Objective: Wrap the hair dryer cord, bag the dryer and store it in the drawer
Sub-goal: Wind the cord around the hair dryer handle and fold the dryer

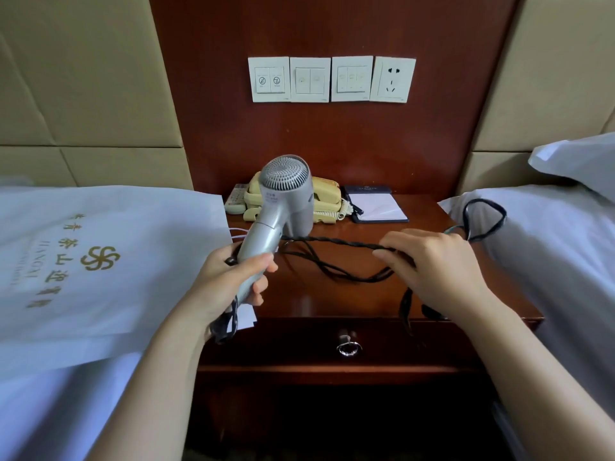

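Left hand (229, 281) grip clamps dryer (283, 207) handle as anchor, right hand (432, 264) grip pinches cord (332, 242) taut for wrapping above counter (332, 294).

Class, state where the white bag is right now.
In the head view the bag lies flat on the left bed, just left of the nightstand and the left hand holding the dryer.

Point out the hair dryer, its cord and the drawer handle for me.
hair dryer (286, 201): head view, on the silver barrel just below the rear grille.
cord (332, 241): head view, on the middle of the taut twisted stretch.
drawer handle (348, 347): head view, on the metal ring pull.
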### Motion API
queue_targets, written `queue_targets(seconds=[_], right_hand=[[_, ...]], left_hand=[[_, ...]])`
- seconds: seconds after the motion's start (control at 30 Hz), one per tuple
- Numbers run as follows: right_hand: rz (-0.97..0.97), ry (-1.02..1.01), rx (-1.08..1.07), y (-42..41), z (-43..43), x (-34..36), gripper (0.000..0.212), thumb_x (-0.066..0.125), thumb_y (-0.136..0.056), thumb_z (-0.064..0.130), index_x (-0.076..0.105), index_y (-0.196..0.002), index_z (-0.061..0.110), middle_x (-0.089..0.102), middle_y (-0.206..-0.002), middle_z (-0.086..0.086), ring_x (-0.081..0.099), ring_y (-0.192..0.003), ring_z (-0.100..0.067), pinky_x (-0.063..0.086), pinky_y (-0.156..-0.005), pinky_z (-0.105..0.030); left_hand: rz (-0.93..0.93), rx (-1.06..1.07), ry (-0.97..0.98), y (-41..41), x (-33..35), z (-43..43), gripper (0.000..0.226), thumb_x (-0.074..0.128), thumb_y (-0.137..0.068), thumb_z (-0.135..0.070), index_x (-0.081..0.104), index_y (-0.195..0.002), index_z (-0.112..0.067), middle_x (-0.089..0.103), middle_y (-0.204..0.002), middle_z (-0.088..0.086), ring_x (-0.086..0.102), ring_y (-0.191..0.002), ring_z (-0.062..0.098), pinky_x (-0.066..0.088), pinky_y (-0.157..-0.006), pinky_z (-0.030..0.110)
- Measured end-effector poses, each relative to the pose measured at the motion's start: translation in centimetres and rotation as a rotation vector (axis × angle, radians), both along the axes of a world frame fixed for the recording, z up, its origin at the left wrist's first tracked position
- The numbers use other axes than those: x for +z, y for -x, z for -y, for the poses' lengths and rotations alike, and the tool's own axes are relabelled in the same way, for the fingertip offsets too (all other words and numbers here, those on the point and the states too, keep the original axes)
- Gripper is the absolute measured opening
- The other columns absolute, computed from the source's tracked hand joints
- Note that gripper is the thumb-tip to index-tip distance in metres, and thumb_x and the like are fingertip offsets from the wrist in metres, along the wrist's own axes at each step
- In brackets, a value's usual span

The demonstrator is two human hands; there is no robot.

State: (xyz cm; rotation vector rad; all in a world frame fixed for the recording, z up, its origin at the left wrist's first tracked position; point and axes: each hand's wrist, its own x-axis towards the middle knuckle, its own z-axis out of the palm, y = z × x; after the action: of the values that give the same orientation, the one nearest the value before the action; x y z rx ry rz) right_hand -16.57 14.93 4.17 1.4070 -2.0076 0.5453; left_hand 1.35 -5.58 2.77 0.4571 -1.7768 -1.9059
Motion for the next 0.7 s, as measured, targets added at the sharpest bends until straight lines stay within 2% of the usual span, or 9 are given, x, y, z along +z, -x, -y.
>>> queue_targets(seconds=[0.1, 0.23, 0.4, 0.47, 0.6, 0.7], right_hand=[[-0.082, 0.016, 0.035, -1.0, 0.5, 0.0, 0.027, 0.047, -0.091, 0.038, 0.063, -0.077, 0.022, 0.058, -0.061, 0.003, 0.057, -0.049, -0.022, 0.037, -0.039, -0.026], [-0.170, 0.043, 0.086, -2.4, 1.5, 0.2, 0.027, 0.048, -0.091, 0.034, 0.063, -0.075, 0.019, 0.054, -0.060, 0.003, 0.047, -0.042, -0.024, 0.039, -0.039, -0.027], [-0.292, 0.081, 0.155, -5.2, 2.9, 0.9, 0.031, 0.047, -0.093, 0.032, 0.064, -0.071, 0.017, 0.053, -0.059, 0.002, 0.036, -0.039, -0.020, 0.029, -0.042, -0.024], [-0.307, 0.103, 0.170, -5.8, 3.3, 1.3, 0.031, 0.048, -0.093, 0.032, 0.064, -0.071, 0.017, 0.051, -0.059, 0.002, 0.035, -0.040, -0.020, 0.028, -0.043, -0.025], [-0.336, 0.111, 0.195, -6.9, 3.5, 1.7, 0.033, 0.046, -0.095, 0.033, 0.067, -0.075, 0.017, 0.052, -0.060, 0.002, 0.031, -0.042, -0.018, 0.026, -0.044, -0.025], [-0.376, 0.086, 0.190, -8.0, 3.9, 1.4, 0.027, 0.050, -0.094, 0.030, 0.070, -0.088, 0.012, 0.055, -0.065, 0.001, 0.020, -0.051, -0.015, 0.022, -0.047, -0.024]], left_hand=[[0.042, 0.121, 0.051, 0.3, 0.0, -0.4, 0.004, 0.063, -0.085, -0.008, 0.062, -0.089, -0.008, 0.059, -0.078, 0.011, 0.047, -0.045, 0.008, 0.039, -0.037, 0.020], [0.049, 0.284, 0.136, 1.1, 0.0, -0.5, 0.020, 0.065, -0.083, -0.010, 0.059, -0.097, -0.022, 0.060, -0.072, 0.008, 0.045, -0.046, 0.012, 0.033, -0.036, 0.022], [0.197, 0.511, 0.424, 2.5, -0.6, -0.7, 0.033, 0.070, -0.073, -0.022, 0.057, -0.104, -0.022, 0.063, -0.082, 0.007, 0.053, -0.062, 0.026, 0.041, -0.054, 0.028], [0.255, 0.566, 0.529, 2.7, -0.2, -1.4, 0.034, 0.069, -0.074, -0.020, 0.057, -0.105, -0.017, 0.063, -0.085, 0.006, 0.054, -0.071, 0.027, 0.038, -0.052, 0.026], [0.246, 0.542, 0.612, 2.9, 0.8, -3.4, 0.036, 0.068, -0.074, -0.030, 0.051, -0.101, -0.013, 0.057, -0.080, 0.004, 0.049, -0.071, 0.027, 0.033, -0.051, 0.028], [0.192, 0.487, 0.550, 2.9, 1.3, -4.3, 0.032, 0.064, -0.079, -0.045, 0.047, -0.081, -0.019, 0.055, -0.069, -0.003, 0.050, -0.062, 0.018, 0.032, -0.047, 0.023]])
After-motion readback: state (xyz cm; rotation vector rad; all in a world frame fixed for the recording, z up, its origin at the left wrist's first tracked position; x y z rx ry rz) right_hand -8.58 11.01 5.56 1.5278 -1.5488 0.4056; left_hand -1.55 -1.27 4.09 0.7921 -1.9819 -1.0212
